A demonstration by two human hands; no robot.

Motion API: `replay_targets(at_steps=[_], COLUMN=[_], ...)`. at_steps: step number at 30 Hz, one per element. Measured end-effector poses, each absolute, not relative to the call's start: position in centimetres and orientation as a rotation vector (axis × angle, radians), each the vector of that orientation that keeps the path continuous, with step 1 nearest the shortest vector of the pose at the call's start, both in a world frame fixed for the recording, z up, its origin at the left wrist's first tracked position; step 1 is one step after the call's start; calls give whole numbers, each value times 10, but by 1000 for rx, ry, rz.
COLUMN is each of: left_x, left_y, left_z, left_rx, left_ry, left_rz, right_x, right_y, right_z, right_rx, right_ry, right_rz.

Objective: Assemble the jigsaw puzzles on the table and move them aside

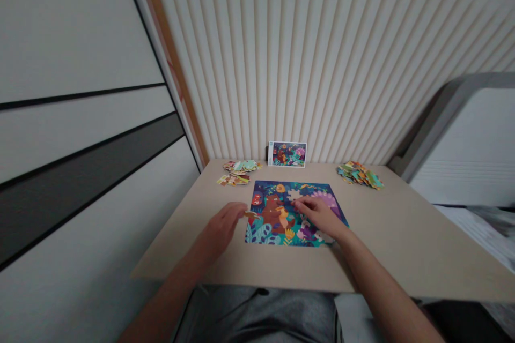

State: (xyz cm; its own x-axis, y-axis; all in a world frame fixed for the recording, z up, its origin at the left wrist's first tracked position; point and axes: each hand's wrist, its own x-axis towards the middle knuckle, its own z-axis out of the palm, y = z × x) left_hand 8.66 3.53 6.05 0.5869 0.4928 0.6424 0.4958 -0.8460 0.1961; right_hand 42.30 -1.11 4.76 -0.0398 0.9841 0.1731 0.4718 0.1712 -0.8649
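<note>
- Head view: at the bottom centre of the frame, grey trousers (261, 315) are seen below the edge of a beige tabletop (386, 252).
- Left of centre, a small piece (251, 215) is gripped between the fingertips of the left hand (220, 226), at the left edge of a puzzle.
- Right of centre, the right hand (319, 215) is held over the puzzle, its thumb and fingers brought together beside a gap; whether anything is pinched there cannot be told.
- The puzzle (269, 224) is laid at the lower centre of the frame, printed with a brown bear, teal leaves and a purple shape; the tabletop's beige is shown through the gap (294, 194) near its top.
- Beyond it, loose pieces are heaped in a left pile (242, 166), with a smaller cluster (234, 180) just in front, and in a right pile (359, 174).
- At the table's back edge, a picture card (287, 154) is stood upright, bordered in white; a small teal mark is printed at its upper left corner, too small to be read.
- The upper frame is filled by a pleated cream screen (289, 48).
</note>
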Motion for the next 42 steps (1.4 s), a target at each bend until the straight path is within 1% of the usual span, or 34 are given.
replay_targets(at_steps=[2,5,7,9,13,17,21,25,27,32,42], left_x=[123,173,199,220,242,240,231,228,227,228,236], left_y=[33,35,41,49,59,64,72,83,87,89,82], left_z=[70,74,73,71,64,55,47,37,32,23,15], left_rx=[-2799,-2753,-2748,-2773,-2808,-2842,-2920,-2954,-2946,-2996,-3080], left_ry=[-715,-507,-328,-263,-305,-302,-443,-784,-856,-849,-779], left_rz=[-1002,-991,-937,-901,-964,-1024,-1002,-1010,-1021,-956,-865], right_x=[413,409,414,423,436,439,442,450,453,454,450], right_y=[-14,-17,-16,-13,-6,-2,4,19,28,44,47], right_z=[50,53,53,53,47,44,42,32,24,11,18], right_rx=[-1344,-1276,-1226,-1177,-1147,-1085,-1129,-1300,-1379,-1490,-1711], right_ry=[-1582,-1477,-1431,-1375,-1191,-1032,-1010,-1097,-1170,-1359,-1596], right_rz=[1005,1190,1212,1208,1256,1329,1223,923,801,687,350])
